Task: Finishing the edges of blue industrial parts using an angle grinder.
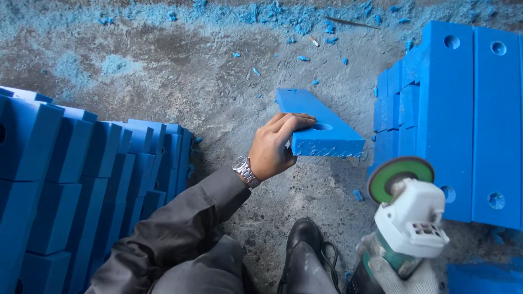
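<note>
The left hand [275, 147] pinches the near end of a blue block [318, 128], fingers on top and thumb below, lifting it tilted above the floor. The right hand [406, 275], in a white glove, is closed around an angle grinder [408, 209] whose green disc points up. A stack of blue blocks [87, 179] stands at the left, long blue slabs [468, 114] with holes at the right. The concrete floor [190, 76] carries blue shavings [283, 16].

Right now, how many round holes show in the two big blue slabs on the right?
4. Left slab: top hole, low hole beside the grinder disc. Right slab: top hole, low hole. Others may be hidden.
</note>
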